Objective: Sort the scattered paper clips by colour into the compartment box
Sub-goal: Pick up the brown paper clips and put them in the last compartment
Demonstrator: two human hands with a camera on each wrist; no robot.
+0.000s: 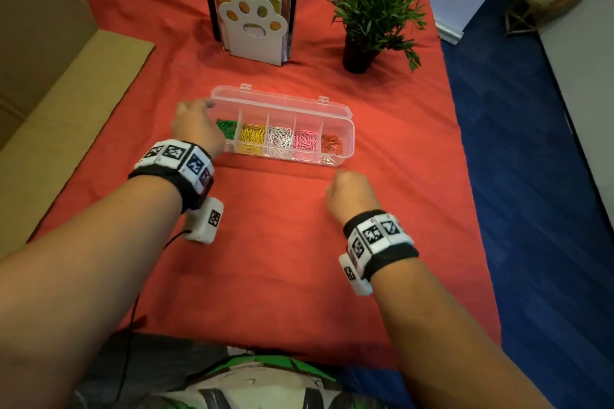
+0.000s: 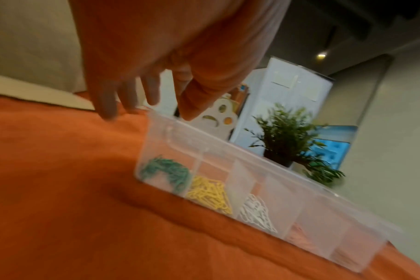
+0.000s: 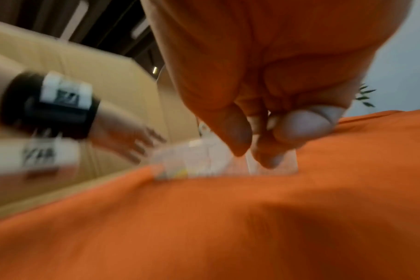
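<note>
**Clips sorted, lid up: the risk now is a nudged box**

Head view: the compartment box (image 1: 345, 129) lies across the red cloth (image 1: 265, 259) just past centre, its lid (image 1: 279, 103) standing open on the far side. Green paper clips (image 1: 226, 128), yellow (image 1: 254, 139), white (image 1: 280, 141), pink (image 1: 305, 141) and orange (image 1: 331, 144) each fill their own cell; I see no loose clips on the cloth. The left hand (image 1: 196, 124) hovers at the box's 9 o'clock end with loosely spread fingers, holding nothing. The right hand (image 1: 352, 194) sits at 5 o'clock, apart from the box, fingers curled under. A clumsy lid closure could tip the light box and remix colours. Open cloth lies toward 6 o'clock; a bookend (image 1: 254, 28) and potted plant (image 1: 373, 3) crowd 12 to 1 o'clock, and the table edge drops off at 3 o'clock.

Left wrist view: the fingers (image 2: 153, 91) hang spread above the box's end corner, the thumb nearest the rim; contact cannot be told.

Right wrist view: blurred; the fingertips (image 3: 305, 123) are bunched against the thumb, and whether they pinch a clip cannot be told.
</note>
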